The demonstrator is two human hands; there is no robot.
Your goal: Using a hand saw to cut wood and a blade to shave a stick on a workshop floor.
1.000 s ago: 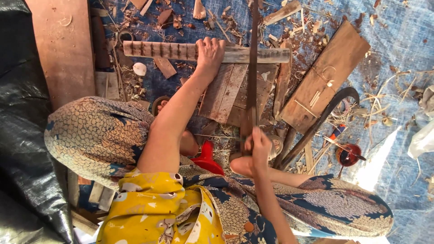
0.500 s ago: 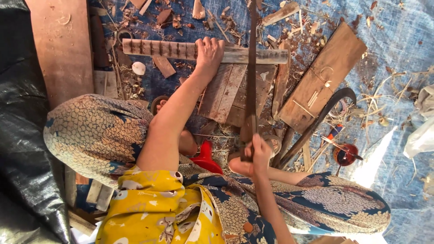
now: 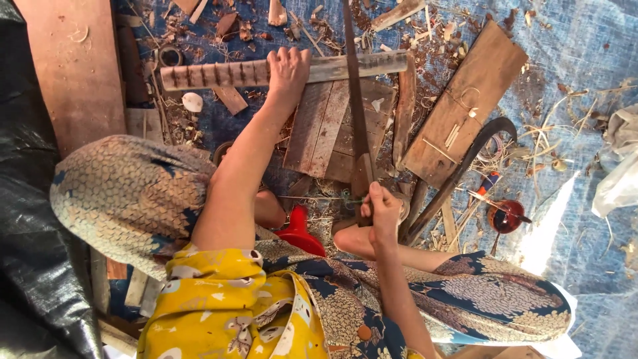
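At the far left a broad reddish plank (image 3: 73, 73) lies on the blue tarp (image 3: 571, 60), beside dark plastic sheeting (image 3: 26, 219). Next comes the notched wooden strip (image 3: 219, 73), lying crosswise over a small slatted board (image 3: 325, 133), with a row of cuts already along its left half. The left hand (image 3: 287, 70) presses flat on the strip, fingers spread over its top rather than closed around it, just left of the saw blade (image 3: 353, 86). The blade crosses the strip near its right end and runs back to the handle, where the right hand (image 3: 382, 213) has its grip closed tight around the saw's handle. A red object (image 3: 299, 233) sits between the person's knees. Further right lie a larger brown board (image 3: 465, 100), a curved dark tool (image 3: 465, 166) and a small round red container (image 3: 505, 216), among shavings and offcuts.

To saw well here, I judge the holding hand should bear down firmly and keep its fingers clear of the blade's path, the strip should rest fully on the slatted board so it does not rock, and the strokes should be straight and even, square to the strip.
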